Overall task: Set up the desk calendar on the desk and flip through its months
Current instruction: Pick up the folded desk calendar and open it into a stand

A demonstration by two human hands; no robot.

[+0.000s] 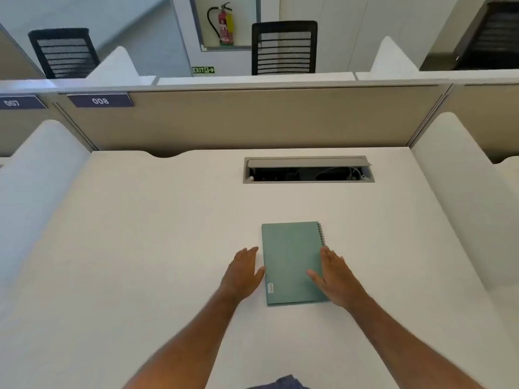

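The desk calendar (289,256) lies flat and folded on the white desk (140,248), green cover up, with its spiral binding along the right edge. My left hand (243,272) hovers just left of it, fingers apart, thumb close to the calendar's left edge. My right hand (334,276) is at the calendar's right edge, fingers spread over the binding side and thumb resting on the cover. Neither hand grips it.
An open cable tray (308,170) is set into the desk behind the calendar. A beige partition (252,119) closes the back, and white side dividers (42,169) (463,175) flank the desk. Black chairs stand beyond the partition.
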